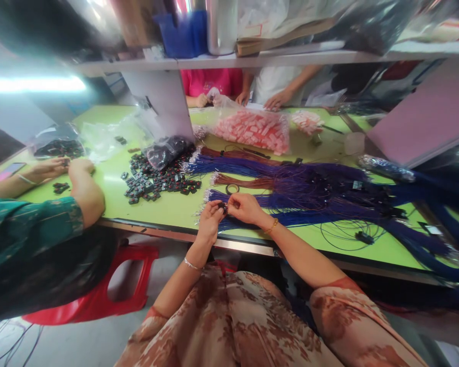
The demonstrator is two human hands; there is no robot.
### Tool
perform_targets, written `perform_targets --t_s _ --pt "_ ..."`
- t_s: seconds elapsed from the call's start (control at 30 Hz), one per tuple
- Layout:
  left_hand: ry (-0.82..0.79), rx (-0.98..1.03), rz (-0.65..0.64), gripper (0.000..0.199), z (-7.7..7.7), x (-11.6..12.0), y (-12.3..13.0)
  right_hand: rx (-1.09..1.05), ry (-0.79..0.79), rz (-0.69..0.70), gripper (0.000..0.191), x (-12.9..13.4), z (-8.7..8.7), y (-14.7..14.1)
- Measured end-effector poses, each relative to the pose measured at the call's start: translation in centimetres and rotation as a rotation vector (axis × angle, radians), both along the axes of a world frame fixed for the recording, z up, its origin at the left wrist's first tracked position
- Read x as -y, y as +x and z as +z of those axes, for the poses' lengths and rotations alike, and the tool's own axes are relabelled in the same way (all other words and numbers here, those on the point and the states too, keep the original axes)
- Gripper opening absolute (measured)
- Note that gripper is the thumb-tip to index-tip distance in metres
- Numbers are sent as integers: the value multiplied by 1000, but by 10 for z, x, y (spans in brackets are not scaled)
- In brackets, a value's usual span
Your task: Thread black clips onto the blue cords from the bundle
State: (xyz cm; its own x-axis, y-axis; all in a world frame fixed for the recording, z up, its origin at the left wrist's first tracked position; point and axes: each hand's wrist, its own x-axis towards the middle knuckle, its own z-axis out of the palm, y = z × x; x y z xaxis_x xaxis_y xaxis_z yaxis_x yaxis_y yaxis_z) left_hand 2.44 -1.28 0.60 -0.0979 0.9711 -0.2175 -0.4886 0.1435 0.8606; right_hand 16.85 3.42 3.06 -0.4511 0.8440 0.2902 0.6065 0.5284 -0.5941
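Note:
My left hand (211, 220) is closed, its fingertips around a small black plastic part (222, 207). Close beside it, my right hand (248, 209) pinches at that part; what sits between its fingers is too small to make out. Under and behind both hands lie bundles of blue wires (260, 200) with silvery tips at their left ends. A bundle of brown wires (245, 181) lies farther back, near a black ring (232, 188). To the left of my hands spreads a pile of small black parts with red spots (153, 178).
A bag of pink pieces (252, 127) lies at the back of the green table (168, 211). At left, a co-worker's hands (57, 168) handle small parts. Two people stand across the table. A loaded shelf (222, 62) spans above; a red stool (133, 275) stands below left.

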Motion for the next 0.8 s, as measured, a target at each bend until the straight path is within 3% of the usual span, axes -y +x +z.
perform_targets --t_s 0.27,0.57,0.73,0.8 --pt "-47 5 10 38 -2 0 0 32 92 128 10 0 0 3" --pt "-57 -30 26 39 -5 1 2 145 66 83 11 3 -1 0" --pt "-49 -10 27 42 -6 0 1 97 19 155 18 7 20 8" --pt "-37 0 15 44 -8 0 -1 -28 55 81 19 5 32 23"
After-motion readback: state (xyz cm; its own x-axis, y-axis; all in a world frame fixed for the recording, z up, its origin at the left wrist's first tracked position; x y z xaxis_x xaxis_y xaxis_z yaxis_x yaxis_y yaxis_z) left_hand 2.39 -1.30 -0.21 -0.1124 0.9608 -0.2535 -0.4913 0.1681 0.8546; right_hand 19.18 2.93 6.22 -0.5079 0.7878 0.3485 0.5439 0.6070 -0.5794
